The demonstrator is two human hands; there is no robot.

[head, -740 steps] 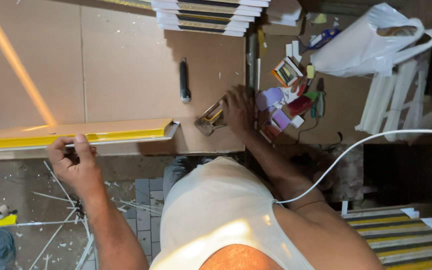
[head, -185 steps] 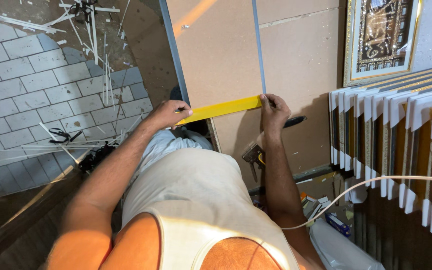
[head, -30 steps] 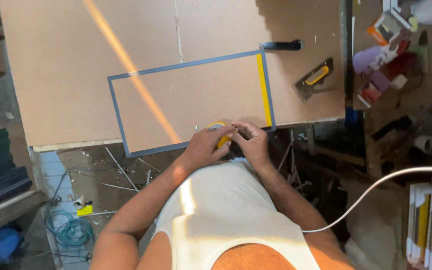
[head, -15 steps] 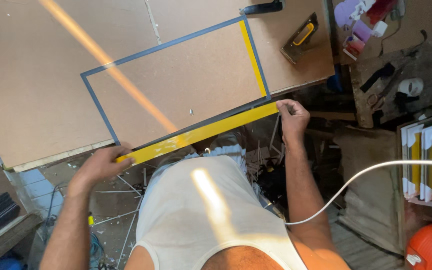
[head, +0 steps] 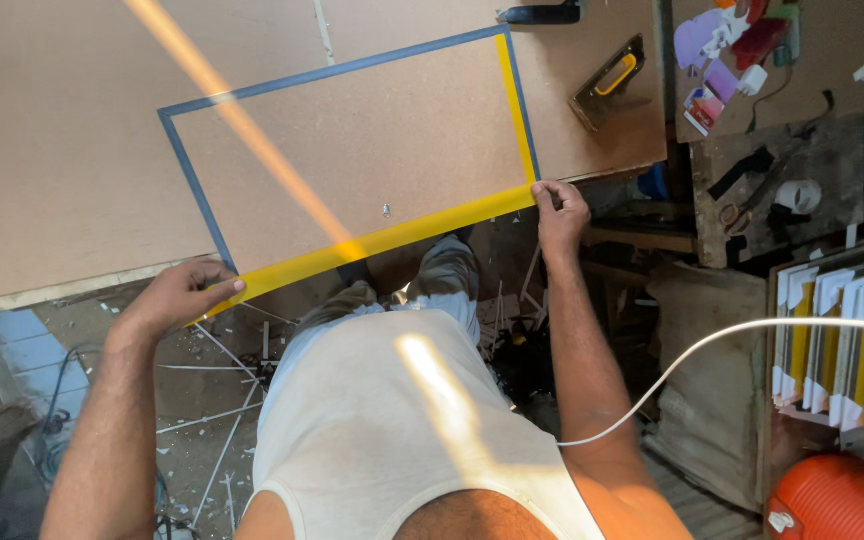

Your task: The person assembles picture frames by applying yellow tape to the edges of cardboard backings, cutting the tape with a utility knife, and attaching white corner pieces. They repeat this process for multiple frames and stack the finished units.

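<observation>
Hands spread, yellow strip (head: 372, 242) stretched along board (head: 82, 150)

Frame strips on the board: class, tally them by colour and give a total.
Yellow strips: 2, one at the near edge held by both hands, one at the right side.
Grey strips: 2, top and left.
Total: 4

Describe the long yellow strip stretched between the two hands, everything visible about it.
The yellow strip is a long, narrow, flat band, bright yellow, looking like tape. It runs taut and straight along the near edge of the brown board, slanting up toward the right in the picture. The left hand presses its lower end and the right hand pinches its upper end, where it meets a second yellow strip at the corner of the grey-edged rectangle. A streak of sunlight crosses its middle.
</observation>
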